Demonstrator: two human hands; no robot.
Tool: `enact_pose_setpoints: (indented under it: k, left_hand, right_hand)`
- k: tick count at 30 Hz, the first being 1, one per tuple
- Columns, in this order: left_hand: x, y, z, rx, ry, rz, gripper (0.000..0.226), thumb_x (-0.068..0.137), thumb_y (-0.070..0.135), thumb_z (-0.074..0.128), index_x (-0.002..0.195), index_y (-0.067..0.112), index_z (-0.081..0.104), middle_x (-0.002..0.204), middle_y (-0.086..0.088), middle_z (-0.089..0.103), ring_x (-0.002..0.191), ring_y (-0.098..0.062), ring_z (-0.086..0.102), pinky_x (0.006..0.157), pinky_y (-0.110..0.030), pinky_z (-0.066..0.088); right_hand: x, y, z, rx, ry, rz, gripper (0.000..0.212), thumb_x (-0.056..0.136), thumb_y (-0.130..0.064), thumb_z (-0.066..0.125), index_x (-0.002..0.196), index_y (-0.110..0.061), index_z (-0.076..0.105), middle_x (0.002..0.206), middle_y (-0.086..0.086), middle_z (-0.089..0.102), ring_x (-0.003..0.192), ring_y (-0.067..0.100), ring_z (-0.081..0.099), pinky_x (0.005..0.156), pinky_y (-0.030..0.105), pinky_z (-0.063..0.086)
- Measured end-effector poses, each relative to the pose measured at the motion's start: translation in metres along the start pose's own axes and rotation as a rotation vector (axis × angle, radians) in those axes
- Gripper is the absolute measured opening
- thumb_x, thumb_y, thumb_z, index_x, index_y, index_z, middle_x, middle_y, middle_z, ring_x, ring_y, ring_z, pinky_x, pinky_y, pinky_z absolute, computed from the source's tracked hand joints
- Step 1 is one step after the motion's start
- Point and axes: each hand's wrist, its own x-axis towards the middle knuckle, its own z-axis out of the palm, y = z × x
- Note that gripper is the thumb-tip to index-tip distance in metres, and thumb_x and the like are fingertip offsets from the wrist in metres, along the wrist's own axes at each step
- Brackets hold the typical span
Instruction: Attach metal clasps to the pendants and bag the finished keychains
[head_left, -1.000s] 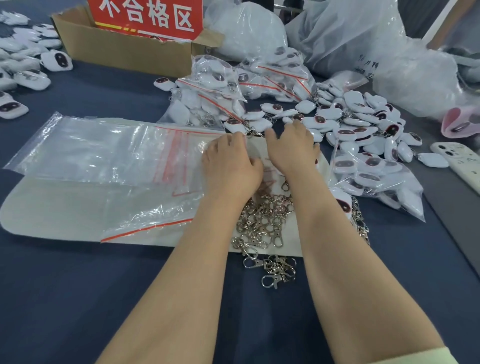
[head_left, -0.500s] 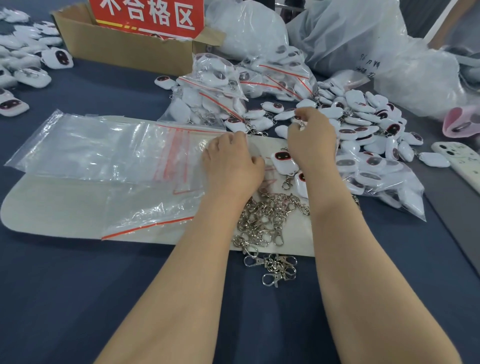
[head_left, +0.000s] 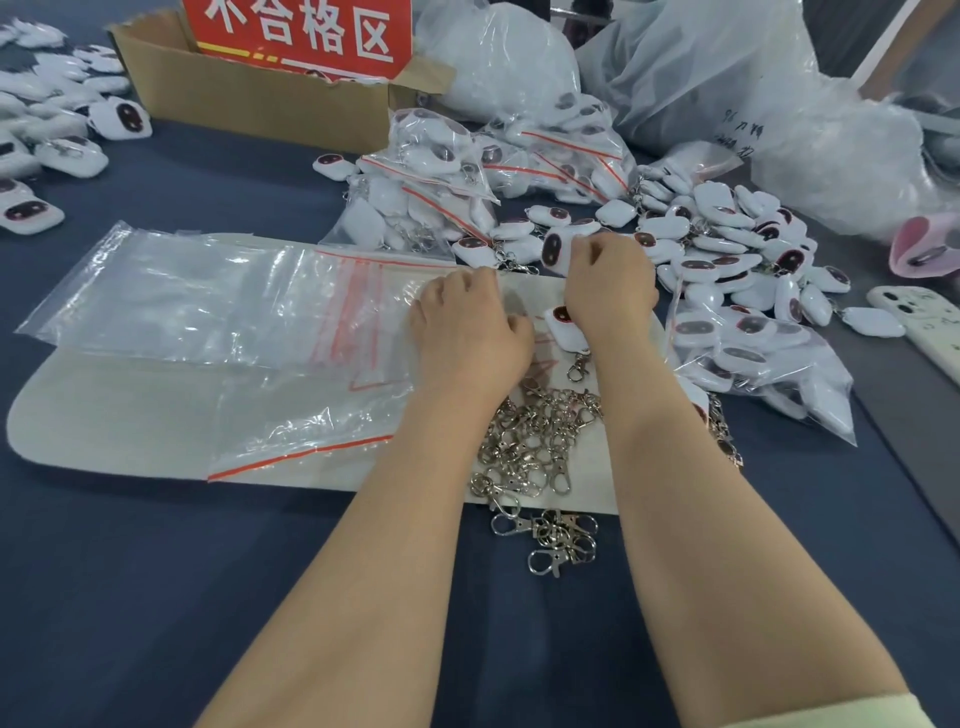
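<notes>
The right hand (head_left: 610, 283) curls its fingers on a white pendant (head_left: 554, 250) at its fingertips. The left hand (head_left: 470, 327) rests curled on the bags (head_left: 234, 312); I cannot tell if it grips anything. A keychain (head_left: 566, 330) lies between the hands and the clasps (head_left: 540, 441) between the forearms.

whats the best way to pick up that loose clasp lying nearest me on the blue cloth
Pinch the clasp across its rounded hook loop, coming from above and from the near side. It lies flat on the cloth, so the loop's outer edges are probably the easiest hold. Its far side is crowded by other clasps that would likely drag along.
</notes>
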Motion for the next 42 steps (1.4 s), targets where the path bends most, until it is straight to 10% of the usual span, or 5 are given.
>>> enact_pose_setpoints:
  k: [7, 15, 20, 29, 42]
  left_hand:
    - [0.002, 0.011, -0.014, -0.532, 0.213, 0.015, 0.03, 0.096, 0.024, 0.048, 0.119, 0.007, 0.058, 0.116, -0.005, 0.062, 0.11, -0.019, 0.055, 0.095, -0.025, 0.039]
    - [0.006, 0.01, -0.015, -0.77, 0.201, -0.055, 0.017, 0.095, 0.012, 0.05, 0.103, 0.014, 0.065, 0.088, 0.011, 0.061, 0.082, -0.004, 0.057, 0.078, -0.013, 0.045]
    - [0.006, 0.009, -0.014, -0.715, 0.194, -0.025, 0.017, 0.093, 0.016, 0.055, 0.107, 0.014, 0.064, 0.095, 0.008, 0.063, 0.078, 0.005, 0.055, 0.073, -0.006, 0.042]
    - [0.001, 0.002, -0.006, -0.075, 0.136, -0.046, 0.046, 0.088, 0.038, 0.054, 0.128, 0.015, 0.051, 0.132, -0.008, 0.048, 0.122, -0.032, 0.041, 0.101, -0.042, 0.035]
    - [0.002, -0.001, -0.004, -0.08, 0.002, -0.066, 0.049, 0.088, 0.029, 0.052, 0.133, 0.013, 0.044, 0.136, -0.005, 0.05, 0.13, -0.026, 0.04, 0.11, -0.043, 0.027]
  right_hand:
    - [-0.016, -0.018, -0.022, 1.148, -0.331, 0.275, 0.023, 0.094, 0.001, 0.044, 0.075, -0.005, 0.055, 0.069, 0.011, 0.058, 0.054, 0.017, 0.062, 0.061, 0.028, 0.055]
    - [-0.033, -0.015, -0.016, 1.252, -0.636, 0.181, 0.009, 0.095, -0.004, 0.051, 0.095, -0.004, 0.06, 0.08, 0.008, 0.066, 0.066, 0.015, 0.065, 0.059, 0.024, 0.054]
    - [-0.03, -0.014, -0.001, 1.245, -0.485, 0.163, 0.008, 0.097, -0.01, 0.052, 0.097, -0.008, 0.06, 0.088, 0.011, 0.065, 0.076, 0.019, 0.064, 0.066, 0.029, 0.055]
    - [-0.026, -0.006, 0.007, 1.109, -0.31, 0.145, 0.014, 0.092, 0.0, 0.057, 0.103, -0.009, 0.057, 0.096, 0.01, 0.063, 0.082, 0.018, 0.066, 0.078, 0.03, 0.057]
    - [-0.027, -0.006, 0.014, 1.132, -0.348, 0.12, 0.006, 0.091, -0.001, 0.058, 0.092, -0.007, 0.058, 0.083, 0.007, 0.066, 0.075, 0.017, 0.065, 0.081, 0.033, 0.056]
